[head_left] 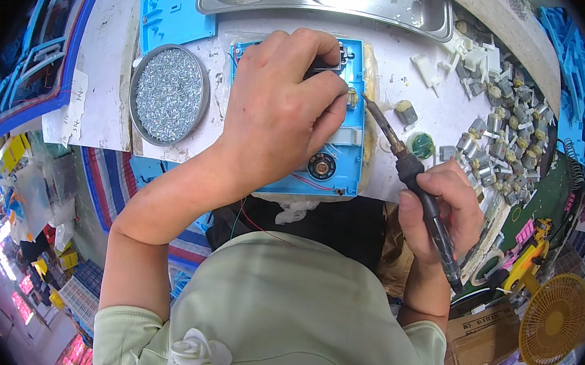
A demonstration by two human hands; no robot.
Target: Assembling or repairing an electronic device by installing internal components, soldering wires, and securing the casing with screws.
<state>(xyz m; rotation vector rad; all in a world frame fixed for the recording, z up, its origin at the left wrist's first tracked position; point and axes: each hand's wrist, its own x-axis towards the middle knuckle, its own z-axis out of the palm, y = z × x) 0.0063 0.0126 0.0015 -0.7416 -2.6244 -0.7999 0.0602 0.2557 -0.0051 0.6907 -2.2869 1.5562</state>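
A blue plastic housing [353, 149] lies before me, with a small round speaker [322, 165], thin red wires and a small motor [352, 99] in it. My left hand [282, 105] reaches over it, covering much of its left and middle. The thumb and fingers are closed near a dark part at the top; what they grip is hidden. In my right hand [443, 209] is a soldering iron [425, 188], held like a pen. Its tip points up and left, close to the motor at the housing's right side.
A round dish of small metal screws [169, 95] stands left, below another blue housing piece [177, 5]. A steel tray [328, 10] with springs lies at the back. Several small motors [497, 145] and white plastic parts [481, 58] are heaped right. A yellow fan [553, 320] stands lower right.
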